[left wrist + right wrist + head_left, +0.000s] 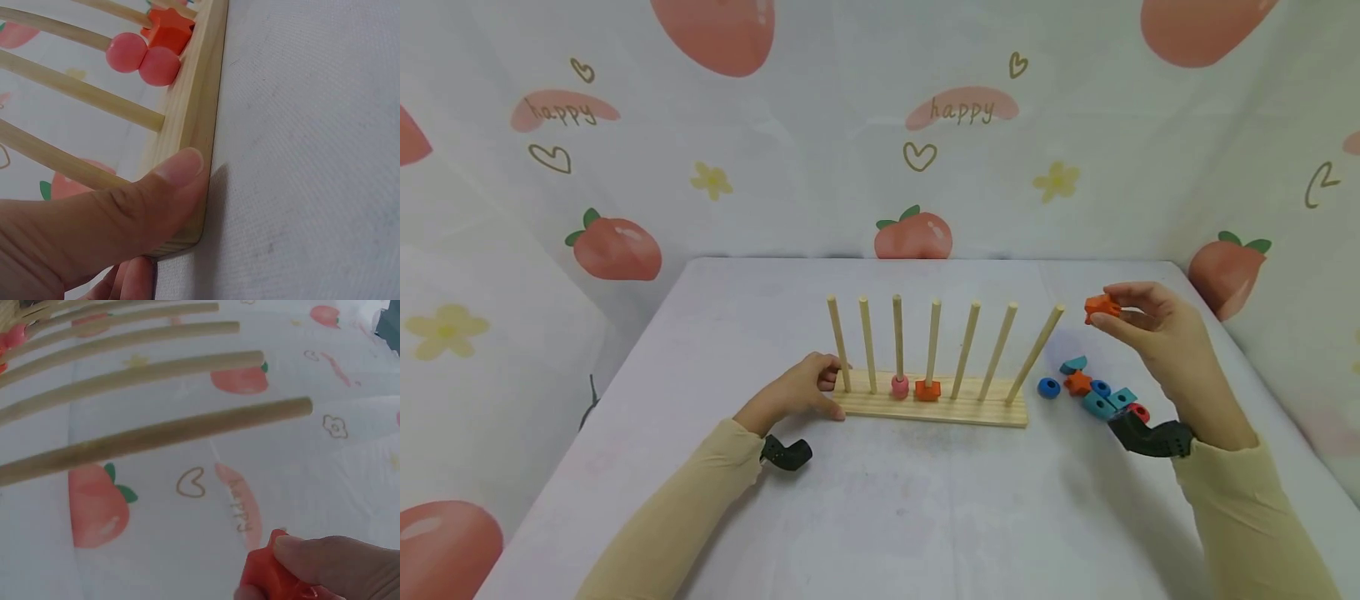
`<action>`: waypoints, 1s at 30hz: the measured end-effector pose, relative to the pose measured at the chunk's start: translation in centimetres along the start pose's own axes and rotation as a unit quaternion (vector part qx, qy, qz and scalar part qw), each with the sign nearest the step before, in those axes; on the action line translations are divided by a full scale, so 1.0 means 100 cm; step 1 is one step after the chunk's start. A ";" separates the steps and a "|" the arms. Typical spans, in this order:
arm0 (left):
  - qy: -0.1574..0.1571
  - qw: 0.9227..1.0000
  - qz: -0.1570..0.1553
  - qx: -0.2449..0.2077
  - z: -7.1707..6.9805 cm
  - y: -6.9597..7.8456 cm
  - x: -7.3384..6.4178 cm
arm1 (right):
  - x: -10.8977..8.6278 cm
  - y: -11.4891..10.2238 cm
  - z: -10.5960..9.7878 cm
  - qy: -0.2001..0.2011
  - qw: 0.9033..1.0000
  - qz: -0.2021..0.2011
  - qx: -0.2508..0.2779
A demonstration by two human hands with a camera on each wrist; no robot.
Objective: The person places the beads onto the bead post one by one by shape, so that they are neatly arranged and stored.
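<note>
A wooden base (955, 412) with several upright pegs stands on the table. My left hand (801, 387) grips its left end, the thumb (181, 169) along the front edge. On the third peg from the left sits a pink bead (900, 387); an orange star bead (928, 391) is at the foot of the peg beside it. My right hand (1165, 333) pinches another orange star bead (1102, 308) between thumb and fingers, in the air just right of the rightmost peg (1037, 350). In the right wrist view this held star (269, 572) is partly covered by the thumb.
Loose beads lie right of the base, below my right hand: a blue bead (1048, 387), an orange star (1078, 382), several teal pieces (1099, 406) and a red bead (1139, 412). A printed cloth (820, 167) hangs behind the white table (880, 508).
</note>
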State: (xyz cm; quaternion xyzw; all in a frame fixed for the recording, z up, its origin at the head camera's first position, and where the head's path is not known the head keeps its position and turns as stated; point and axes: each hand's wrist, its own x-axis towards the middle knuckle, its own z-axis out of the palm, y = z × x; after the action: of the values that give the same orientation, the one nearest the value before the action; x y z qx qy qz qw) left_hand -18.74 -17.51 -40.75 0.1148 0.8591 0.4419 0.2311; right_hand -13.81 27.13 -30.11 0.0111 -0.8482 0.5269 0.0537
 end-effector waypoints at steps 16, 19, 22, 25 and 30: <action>-0.006 1.000 -0.001 0.004 0.000 -0.001 0.002 | -0.030 -0.058 0.030 0.043 0.940 -0.173 0.291; -0.006 1.000 -0.001 0.001 0.000 -0.001 0.002 | -0.031 -0.067 0.037 0.046 0.924 -0.200 0.322; -0.007 1.000 0.001 -0.001 0.000 -0.002 0.001 | -0.032 -0.074 0.045 0.054 0.912 -0.220 0.343; -0.007 1.000 0.006 -0.001 -0.001 -0.002 0.001 | -0.033 -0.081 0.054 0.063 0.903 -0.233 0.355; -0.007 1.000 0.005 0.004 -0.001 -0.002 0.001 | -0.033 -0.091 0.071 0.075 0.909 -0.236 0.335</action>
State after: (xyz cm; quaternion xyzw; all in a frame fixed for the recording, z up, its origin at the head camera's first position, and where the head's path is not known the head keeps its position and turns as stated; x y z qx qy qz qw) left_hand -18.90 -17.64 -40.85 0.1229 0.8588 0.4385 0.2348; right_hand -10.40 16.63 -25.39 0.1891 -0.5882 0.7509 0.2332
